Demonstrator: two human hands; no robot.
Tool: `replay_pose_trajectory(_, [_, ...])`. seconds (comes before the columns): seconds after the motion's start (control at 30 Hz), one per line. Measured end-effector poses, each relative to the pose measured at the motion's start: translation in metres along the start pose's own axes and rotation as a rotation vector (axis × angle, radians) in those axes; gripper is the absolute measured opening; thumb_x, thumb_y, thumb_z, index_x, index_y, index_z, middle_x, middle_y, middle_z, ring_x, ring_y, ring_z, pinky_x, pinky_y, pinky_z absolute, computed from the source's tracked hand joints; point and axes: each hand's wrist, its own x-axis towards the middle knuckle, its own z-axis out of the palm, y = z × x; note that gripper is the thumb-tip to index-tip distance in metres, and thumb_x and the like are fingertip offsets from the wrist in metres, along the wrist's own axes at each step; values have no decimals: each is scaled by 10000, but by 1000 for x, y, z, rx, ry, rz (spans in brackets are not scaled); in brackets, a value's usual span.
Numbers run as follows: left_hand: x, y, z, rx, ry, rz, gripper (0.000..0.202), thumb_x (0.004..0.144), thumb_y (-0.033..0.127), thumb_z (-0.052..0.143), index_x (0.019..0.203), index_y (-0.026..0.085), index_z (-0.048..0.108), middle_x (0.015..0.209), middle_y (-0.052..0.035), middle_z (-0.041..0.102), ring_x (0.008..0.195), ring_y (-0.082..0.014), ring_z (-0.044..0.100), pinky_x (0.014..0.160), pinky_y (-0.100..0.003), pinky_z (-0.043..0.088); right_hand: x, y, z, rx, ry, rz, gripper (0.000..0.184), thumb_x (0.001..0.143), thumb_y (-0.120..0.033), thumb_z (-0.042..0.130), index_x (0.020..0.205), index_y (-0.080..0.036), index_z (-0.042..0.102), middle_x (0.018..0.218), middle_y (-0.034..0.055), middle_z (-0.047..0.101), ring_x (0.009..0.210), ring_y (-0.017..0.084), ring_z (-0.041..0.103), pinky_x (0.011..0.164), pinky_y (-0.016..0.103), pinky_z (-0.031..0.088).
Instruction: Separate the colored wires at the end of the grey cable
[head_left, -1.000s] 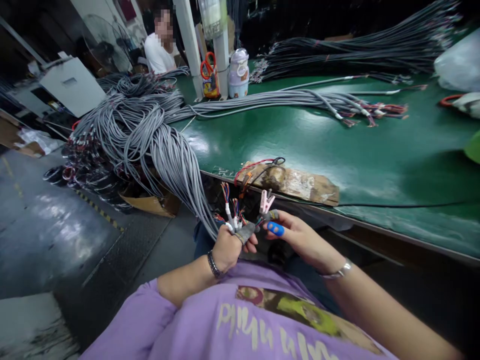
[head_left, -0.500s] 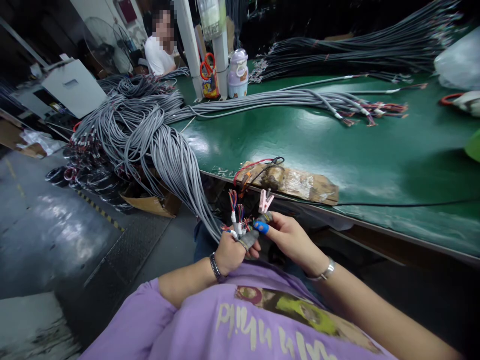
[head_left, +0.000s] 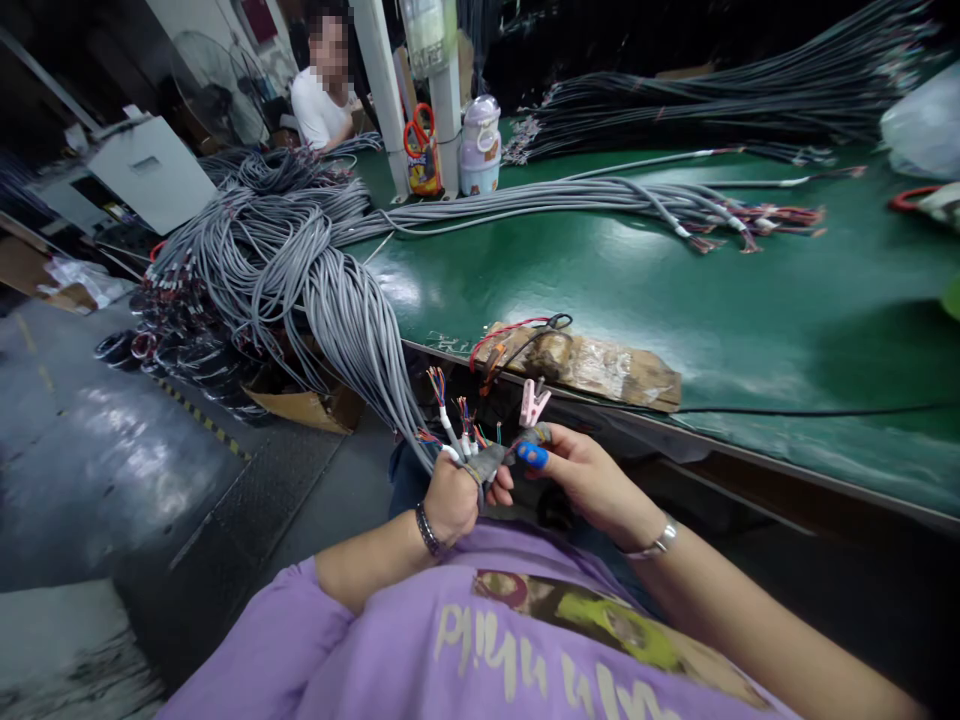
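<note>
My left hand [head_left: 452,500] is closed around several grey cables whose stripped ends [head_left: 441,412] stand up above it, with thin coloured wires fanned out past white sleeves. A grey wrap covers its thumb. Just to the right, my right hand [head_left: 579,470] is closed in a pinch, with a blue cover on the thumb and a grey wrap on the index finger. Thin wires seem to run toward its fingertips, but what they hold is too small to make out. Beyond these fingers, a pink clip [head_left: 533,403] stands at the table edge.
A large heap of grey cables [head_left: 330,290] hangs over the green table [head_left: 675,300]. A taped wooden board [head_left: 637,378] lies along its edge. Orange-handled scissors [head_left: 420,130], a lilac bottle [head_left: 480,150] and black cables [head_left: 705,110] are farther back. Another person [head_left: 319,105] sits behind.
My left hand has moved slightly left and away from the right hand, opening a small gap between them. The cable ends in it have spread and shifted left.
</note>
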Motion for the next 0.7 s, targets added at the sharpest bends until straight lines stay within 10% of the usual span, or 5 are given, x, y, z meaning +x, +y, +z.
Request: replay_pose_trajectory(0.7, [1,-3,-1,10,10,54,489,726,573,694,566,124,588,479,-14,557,383,-83,515,386,-189,331,0,13,-8,175,-78,75,232,686,-350,786,824,-189,693,762,10,607,656,116,497,612,248,429])
